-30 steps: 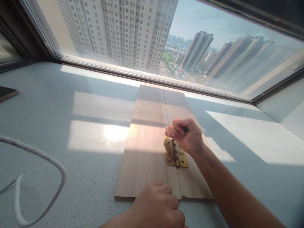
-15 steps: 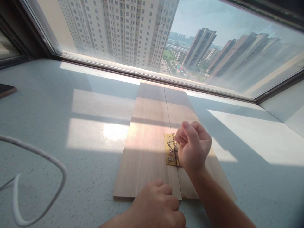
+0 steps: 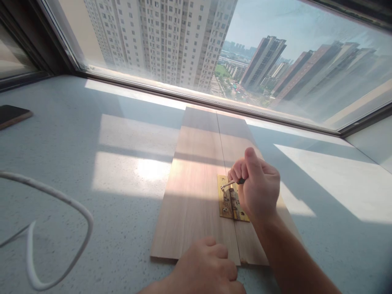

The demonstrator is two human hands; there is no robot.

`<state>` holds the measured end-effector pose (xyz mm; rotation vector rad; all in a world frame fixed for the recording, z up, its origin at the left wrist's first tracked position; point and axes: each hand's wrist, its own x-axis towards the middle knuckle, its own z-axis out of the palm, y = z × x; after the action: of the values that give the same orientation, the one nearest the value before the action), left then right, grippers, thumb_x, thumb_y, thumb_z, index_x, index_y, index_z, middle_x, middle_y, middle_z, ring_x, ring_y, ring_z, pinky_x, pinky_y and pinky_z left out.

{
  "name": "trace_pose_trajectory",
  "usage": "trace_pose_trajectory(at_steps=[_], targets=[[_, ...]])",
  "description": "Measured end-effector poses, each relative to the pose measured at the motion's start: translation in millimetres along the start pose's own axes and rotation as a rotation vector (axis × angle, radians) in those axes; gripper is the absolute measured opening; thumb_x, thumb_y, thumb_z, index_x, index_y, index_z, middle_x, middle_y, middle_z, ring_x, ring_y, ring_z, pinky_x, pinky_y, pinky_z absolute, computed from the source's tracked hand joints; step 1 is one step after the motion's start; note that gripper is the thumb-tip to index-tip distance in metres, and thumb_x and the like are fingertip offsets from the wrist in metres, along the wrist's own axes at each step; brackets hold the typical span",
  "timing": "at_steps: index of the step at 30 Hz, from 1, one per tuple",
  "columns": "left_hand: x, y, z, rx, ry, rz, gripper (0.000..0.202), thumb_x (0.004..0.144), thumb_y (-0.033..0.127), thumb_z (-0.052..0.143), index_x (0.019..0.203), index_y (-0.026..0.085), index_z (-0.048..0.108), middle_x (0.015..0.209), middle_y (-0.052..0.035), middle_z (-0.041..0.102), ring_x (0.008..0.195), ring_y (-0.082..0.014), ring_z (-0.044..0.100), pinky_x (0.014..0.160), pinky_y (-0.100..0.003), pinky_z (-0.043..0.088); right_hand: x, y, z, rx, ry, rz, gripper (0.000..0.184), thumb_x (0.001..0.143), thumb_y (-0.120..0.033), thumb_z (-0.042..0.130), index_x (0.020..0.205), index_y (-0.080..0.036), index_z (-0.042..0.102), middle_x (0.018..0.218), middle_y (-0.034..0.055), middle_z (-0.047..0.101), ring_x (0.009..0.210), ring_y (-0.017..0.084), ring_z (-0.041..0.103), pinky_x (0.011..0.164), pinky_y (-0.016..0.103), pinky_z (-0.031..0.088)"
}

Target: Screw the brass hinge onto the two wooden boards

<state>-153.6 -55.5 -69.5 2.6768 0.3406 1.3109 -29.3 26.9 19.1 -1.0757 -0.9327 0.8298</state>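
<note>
Two light wooden boards [image 3: 196, 183] lie side by side on a grey speckled sill, their seam running away from me. A brass hinge [image 3: 230, 202] sits across the seam near the front. My right hand [image 3: 259, 188] is closed around a small screwdriver [image 3: 232, 183] with a dark handle; its metal tip points left onto the hinge's upper left corner. My left hand [image 3: 205, 269] is a loose fist resting on the boards' front edge. The hinge's right leaf is partly hidden by my right hand.
A large window [image 3: 214, 53] runs along the back of the sill, with tower blocks outside. A white cable [image 3: 55, 228] loops at the left front. A dark flat phone [image 3: 12, 114] lies at the far left edge.
My right hand has turned at the wrist over the hinge, and the screwdriver shaft now shows pointing left. The view has shifted slightly. My left hand stays at the boards' front edge.
</note>
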Motion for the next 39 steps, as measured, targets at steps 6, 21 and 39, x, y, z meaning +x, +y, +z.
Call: trace_pose_trajectory(at_steps=[6, 21, 39], targets=[[2.5, 1.4, -4.0, -0.017, 0.004, -0.015, 0.05, 0.081, 0.043, 0.073, 0.056, 0.02, 0.037, 0.048, 0.0064, 0.042, 0.047, -0.0122, 0.04, 0.047, -0.028, 0.019, 1.6, -0.7, -7.2, 0.088, -0.225, 0.047, 0.047, 0.077, -0.029, 0.067, 0.048, -0.021, 0.031, 0.045, -0.0078, 0.024, 0.043, 0.006, 0.017, 0.044, 0.027, 0.012], [1.2, 1.0, -0.3, -0.042, 0.046, -0.018, 0.04, 0.08, 0.026, 0.069, 0.056, 0.019, 0.037, 0.048, 0.0062, 0.039, 0.048, -0.0123, 0.036, 0.048, -0.028, 0.017, 5.5, -41.5, -1.4, -1.484, -0.383, -0.079, 0.056, 0.097, -0.052, 0.024, 0.055, -0.021, 0.043, 0.052, 0.0019, 0.046, 0.048, 0.014, 0.035, 0.051, 0.031, 0.023], [-2.0, 0.4, -0.3, 0.024, -0.069, 0.012, 0.048, 0.077, 0.027, 0.072, 0.059, 0.018, 0.028, 0.049, 0.0067, 0.039, 0.049, -0.011, 0.039, 0.049, -0.028, 0.017, 60.8, -84.3, -17.9, -1.779, -1.358, -0.261, 0.043, 0.096, -0.046, 0.037, 0.06, -0.022, 0.04, 0.055, -0.0001, 0.048, 0.049, 0.013, 0.033, 0.052, 0.031, 0.02]])
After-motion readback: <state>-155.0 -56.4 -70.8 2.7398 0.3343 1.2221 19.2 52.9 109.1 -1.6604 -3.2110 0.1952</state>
